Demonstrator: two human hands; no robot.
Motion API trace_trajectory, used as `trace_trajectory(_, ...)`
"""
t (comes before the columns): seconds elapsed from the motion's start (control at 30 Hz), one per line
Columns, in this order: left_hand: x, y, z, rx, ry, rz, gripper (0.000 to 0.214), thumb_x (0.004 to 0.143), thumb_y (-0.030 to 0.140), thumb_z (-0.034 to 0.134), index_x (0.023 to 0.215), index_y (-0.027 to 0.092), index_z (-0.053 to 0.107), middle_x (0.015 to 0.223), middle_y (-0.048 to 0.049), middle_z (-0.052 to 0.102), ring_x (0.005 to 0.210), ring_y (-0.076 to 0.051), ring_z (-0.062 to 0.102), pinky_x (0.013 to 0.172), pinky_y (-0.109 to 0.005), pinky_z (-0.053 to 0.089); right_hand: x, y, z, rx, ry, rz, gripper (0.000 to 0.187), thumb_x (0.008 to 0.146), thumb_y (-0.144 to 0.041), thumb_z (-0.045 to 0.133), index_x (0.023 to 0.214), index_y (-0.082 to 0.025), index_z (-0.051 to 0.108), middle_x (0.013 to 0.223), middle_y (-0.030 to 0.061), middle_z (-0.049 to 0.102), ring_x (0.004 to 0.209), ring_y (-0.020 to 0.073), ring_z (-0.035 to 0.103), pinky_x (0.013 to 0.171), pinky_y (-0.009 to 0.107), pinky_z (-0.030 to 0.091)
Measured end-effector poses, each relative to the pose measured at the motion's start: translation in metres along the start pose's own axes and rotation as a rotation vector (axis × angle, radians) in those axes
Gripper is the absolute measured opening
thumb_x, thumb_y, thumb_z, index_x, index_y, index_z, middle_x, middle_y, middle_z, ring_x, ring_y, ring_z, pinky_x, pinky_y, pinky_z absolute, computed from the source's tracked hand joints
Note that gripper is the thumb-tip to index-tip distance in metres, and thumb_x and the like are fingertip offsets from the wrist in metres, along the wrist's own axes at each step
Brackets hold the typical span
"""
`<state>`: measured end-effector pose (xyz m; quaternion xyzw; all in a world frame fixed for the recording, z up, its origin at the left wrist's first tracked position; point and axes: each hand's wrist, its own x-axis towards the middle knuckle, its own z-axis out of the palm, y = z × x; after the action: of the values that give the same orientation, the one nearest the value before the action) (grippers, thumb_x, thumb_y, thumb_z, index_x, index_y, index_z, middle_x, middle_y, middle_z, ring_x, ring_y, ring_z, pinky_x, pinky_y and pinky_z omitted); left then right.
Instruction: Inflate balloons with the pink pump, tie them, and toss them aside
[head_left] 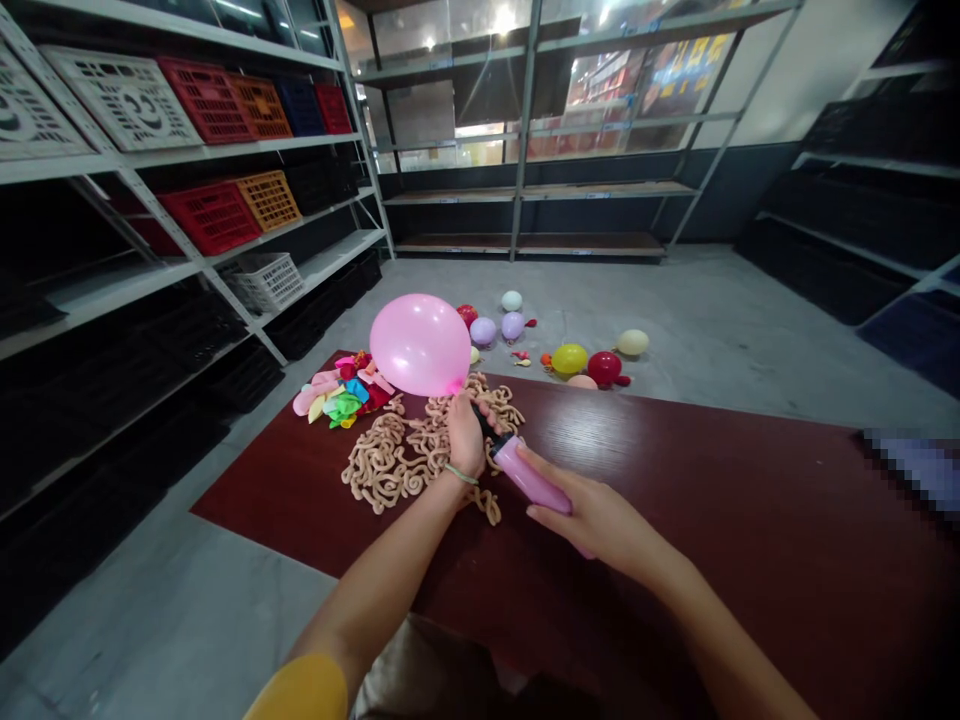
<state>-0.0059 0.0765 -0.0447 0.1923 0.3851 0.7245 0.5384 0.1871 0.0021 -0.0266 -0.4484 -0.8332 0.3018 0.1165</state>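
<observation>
A pink inflated balloon (420, 345) sits over the table's far edge, its neck at the black nozzle end of a balloon pump (531, 474). My left hand (466, 437) is closed around the balloon's neck and the pump's front end; its fingers partly hide where the two meet. Wrapped round the pump's pink body is my right hand (589, 510). Beneath my left hand lie long beige twisted balloons (382, 465) in a tangled heap. Left of them is a pile of flat, uninflated balloons (343, 392) in several colours.
The dark red table (675, 470) has a pixelated item (911, 470) at its right end. Beyond it, on the grey floor (690, 300), lie several small balloons, among them a yellow balloon (569, 359). Shelving with crates (214, 215) runs along the left; a metal rack (517, 190) stands behind.
</observation>
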Motion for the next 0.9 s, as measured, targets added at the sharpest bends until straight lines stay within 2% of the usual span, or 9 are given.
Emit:
trace_trajectory(0.17,0.0,0.003,-0.001,-0.002,-0.08,0.027,0.026,0.092,0.038,0.052,0.074,0.02,0.045,0.057,0.004,0.048,0.044,-0.009,0.047,0.046,-0.021,0.044,-0.001,-0.001,0.008,-0.24,0.054,0.002,0.071,0.095,-0.048,0.048,0.157,-0.043,0.014,0.113,0.0043,0.067,0.087,0.0243,0.07,0.077,0.035,0.051)
trace_trajectory(0.3,0.006,0.013,-0.003,-0.034,-0.091,0.053,0.024,0.091,0.038,0.055,0.075,0.02,0.049,0.063,0.0017,0.055,0.048,-0.01,0.052,0.052,-0.024,0.05,-0.002,-0.003,0.002,-0.345,0.068,-0.018,0.067,0.096,-0.046,0.045,0.157,-0.043,0.016,0.111,0.0043,0.064,0.081,0.0226,0.069,0.07,0.032,0.048)
trace_trajectory(0.43,0.025,0.032,-0.017,-0.052,0.052,0.22,0.024,0.089,0.037,0.055,0.075,0.02,0.047,0.063,0.0026,0.057,0.052,-0.011,0.059,0.06,-0.026,0.054,-0.005,0.014,-0.012,-0.363,0.095,-0.052,0.07,0.095,-0.046,0.047,0.157,-0.041,0.014,0.116,0.0045,0.064,0.089,0.0222,0.067,0.072,0.031,0.047)
trace_trajectory(0.5,0.037,0.045,-0.027,-0.01,0.118,0.3,0.023,0.088,0.038,0.057,0.078,0.02,0.047,0.07,-0.0004,0.064,0.062,-0.014,0.067,0.068,-0.029,0.057,-0.006,0.027,-0.019,-0.423,0.188,-0.008,0.072,0.095,-0.043,0.047,0.158,-0.034,0.015,0.118,0.0074,0.064,0.094,0.0245,0.066,0.072,0.032,0.047)
trace_trajectory(0.6,0.048,0.059,-0.038,0.028,0.136,0.367,0.023,0.089,0.04,0.056,0.081,0.02,0.049,0.077,-0.0036,0.068,0.072,-0.016,0.071,0.073,-0.031,0.058,-0.005,0.04,-0.024,-0.574,0.325,0.043,0.065,0.094,-0.041,0.046,0.155,-0.025,0.029,0.114,0.0123,0.066,0.095,0.0283,0.063,0.072,0.035,0.045)
trace_trajectory(0.67,0.049,0.063,-0.04,0.052,0.13,0.385,0.023,0.09,0.041,0.055,0.081,0.02,0.049,0.077,-0.0038,0.068,0.071,-0.016,0.07,0.073,-0.031,0.058,-0.003,0.042,-0.022,-0.628,0.37,0.039,0.062,0.095,-0.043,0.044,0.153,-0.022,0.034,0.111,0.0133,0.066,0.095,0.0285,0.062,0.074,0.036,0.044)
trace_trajectory(0.8,0.042,0.068,-0.037,0.081,0.14,0.414,0.023,0.09,0.042,0.054,0.081,0.021,0.049,0.073,-0.001,0.064,0.064,-0.014,0.066,0.063,-0.027,0.056,0.006,0.032,-0.007,-0.649,0.402,0.006,0.06,0.096,-0.041,0.042,0.153,-0.022,0.034,0.116,0.0131,0.064,0.099,0.0281,0.059,0.08,0.037,0.041)
trace_trajectory(0.9,0.036,0.071,-0.033,0.093,0.144,0.499,0.027,0.091,0.046,0.052,0.081,0.021,0.048,0.07,0.0008,0.06,0.059,-0.012,0.062,0.056,-0.025,0.052,0.014,0.021,0.007,-0.67,0.406,-0.035,0.058,0.096,-0.035,0.042,0.153,-0.023,0.035,0.122,0.0132,0.061,0.103,0.0288,0.057,0.084,0.039,0.038)
